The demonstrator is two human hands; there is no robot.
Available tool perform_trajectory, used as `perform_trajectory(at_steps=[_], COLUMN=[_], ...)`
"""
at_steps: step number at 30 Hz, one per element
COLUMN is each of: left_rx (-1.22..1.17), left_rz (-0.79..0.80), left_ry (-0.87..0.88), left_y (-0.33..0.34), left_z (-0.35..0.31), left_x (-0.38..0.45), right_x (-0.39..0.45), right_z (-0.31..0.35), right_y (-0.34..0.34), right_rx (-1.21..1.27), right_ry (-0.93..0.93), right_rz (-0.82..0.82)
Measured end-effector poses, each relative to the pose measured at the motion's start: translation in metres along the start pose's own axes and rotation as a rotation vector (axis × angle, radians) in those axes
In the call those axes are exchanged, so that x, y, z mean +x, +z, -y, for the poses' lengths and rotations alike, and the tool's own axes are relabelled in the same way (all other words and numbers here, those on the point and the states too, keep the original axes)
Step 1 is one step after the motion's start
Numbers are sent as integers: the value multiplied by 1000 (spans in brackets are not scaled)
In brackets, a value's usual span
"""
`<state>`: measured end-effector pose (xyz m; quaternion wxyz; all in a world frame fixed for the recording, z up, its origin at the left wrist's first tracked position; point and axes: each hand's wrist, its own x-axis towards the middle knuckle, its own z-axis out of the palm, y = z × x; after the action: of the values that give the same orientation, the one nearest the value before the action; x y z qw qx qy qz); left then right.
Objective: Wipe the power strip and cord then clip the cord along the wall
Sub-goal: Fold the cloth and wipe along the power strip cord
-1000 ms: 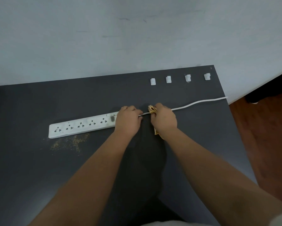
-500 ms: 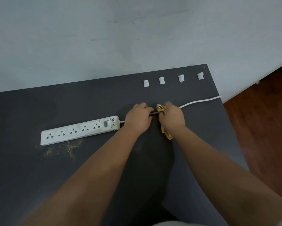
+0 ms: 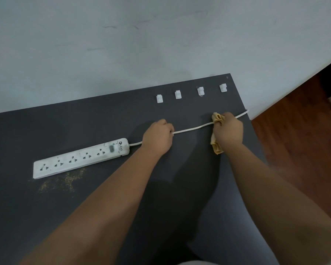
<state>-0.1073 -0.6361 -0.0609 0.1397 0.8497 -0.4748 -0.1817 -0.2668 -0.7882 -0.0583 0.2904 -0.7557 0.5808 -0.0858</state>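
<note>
— What are the hands doing?
— The right hand (image 3: 228, 131), right of centre, is gripping a yellow cloth (image 3: 216, 133) around the white cord (image 3: 191, 128); the left hand (image 3: 158, 138) is pinching the cord at centre.
— And beyond them?
— The power strip (image 3: 80, 157) is lying at lower left on the dark table (image 3: 84, 121), with four white clips (image 3: 178, 94) sitting above the cord by the wall (image 3: 122, 44).

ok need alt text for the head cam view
A person's right hand slides a yellow cloth along a white cord while the left hand pins it near a white power strip on a dark table. Four white clips sit near the wall.
</note>
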Motion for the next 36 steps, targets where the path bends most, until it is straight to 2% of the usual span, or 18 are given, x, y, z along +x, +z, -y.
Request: perform_trajectory(at_steps=[4,7,15,24,30,36], left_rx=[-18,-69,-145,-170,-173,-199], left_rz=[11,-31,-7,-27,-54,-49], left_ry=[105,49,10,-9,-1,13], left_y=[13,21,21,23,25,22], left_z=[-43,-56,-51,-50,-49,-47], left_x=[12,24,30,30,28,28], right_x=[-18,-15,33,45,4,32], right_z=[23,19,-36,-38,-6,-28], right_y=[22,22,-39,-48,-3,-28], right_rx=[14,14,-47,25,-32,-33], right_ry=[-111,-158,21,194,35,97], right_rz=[77,129,-9,-117,22,-42])
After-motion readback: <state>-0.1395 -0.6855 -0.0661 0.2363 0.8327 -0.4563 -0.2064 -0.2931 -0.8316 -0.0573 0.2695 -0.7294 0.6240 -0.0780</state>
